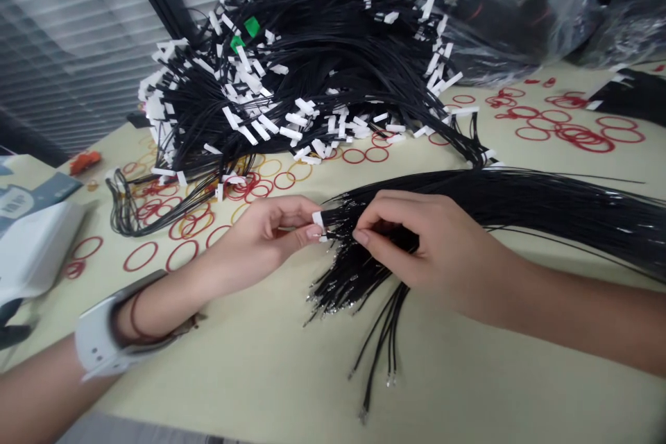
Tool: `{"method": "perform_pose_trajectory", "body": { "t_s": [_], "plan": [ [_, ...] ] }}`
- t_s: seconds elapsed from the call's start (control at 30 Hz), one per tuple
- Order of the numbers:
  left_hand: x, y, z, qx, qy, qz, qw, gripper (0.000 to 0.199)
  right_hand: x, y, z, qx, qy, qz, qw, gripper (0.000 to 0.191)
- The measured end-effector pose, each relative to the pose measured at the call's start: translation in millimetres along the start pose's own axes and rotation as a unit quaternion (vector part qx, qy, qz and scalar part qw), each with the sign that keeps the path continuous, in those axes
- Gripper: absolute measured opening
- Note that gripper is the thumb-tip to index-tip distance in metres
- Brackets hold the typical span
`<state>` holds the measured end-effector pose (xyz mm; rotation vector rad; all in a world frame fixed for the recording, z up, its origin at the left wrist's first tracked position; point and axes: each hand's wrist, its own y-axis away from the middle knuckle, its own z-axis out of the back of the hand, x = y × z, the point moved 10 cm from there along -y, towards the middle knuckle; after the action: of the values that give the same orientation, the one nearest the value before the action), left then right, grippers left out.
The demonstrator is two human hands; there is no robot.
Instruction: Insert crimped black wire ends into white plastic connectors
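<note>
Between the thumb and fingers of my left hand point(270, 236) is a small white connector point(318, 219), with black wires running out of it to the right. My right hand point(427, 243) is closed in a pinch just right of the connector, over the wire ends; a thin black wire seems to be between its fingertips. Under both hands lies a thick bundle of loose black wires point(562, 211), their bare metal terminals point(333, 295) fanned out toward the left. A few wires point(382, 347) hang apart below the right hand.
A large heap of black cables point(312, 62) with white connectors stands at the back. Red rubber bands point(577, 132) and yellow ones lie scattered on the table point(250, 374). Plastic bags point(499, 14) sit at the back right, a white box point(39, 250) at the left.
</note>
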<state>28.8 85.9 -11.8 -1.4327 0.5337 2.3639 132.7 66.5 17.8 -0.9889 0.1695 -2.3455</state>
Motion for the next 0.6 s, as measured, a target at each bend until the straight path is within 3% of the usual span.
{"method": "perform_pose_trajectory", "body": {
  "t_s": [0.2,0.6],
  "plan": [
    [1.9,-1.7,2.2,-0.001,0.028,-0.001,1.0,0.005,-7.6,2.2,3.9,-0.022,0.006,-0.011,1.0,0.01],
    [4.6,-2.3,5.6,-0.017,0.034,0.006,0.999,0.006,-10.7,3.8,0.3,-0.005,0.019,-0.013,1.0,0.012]
  ]
}}
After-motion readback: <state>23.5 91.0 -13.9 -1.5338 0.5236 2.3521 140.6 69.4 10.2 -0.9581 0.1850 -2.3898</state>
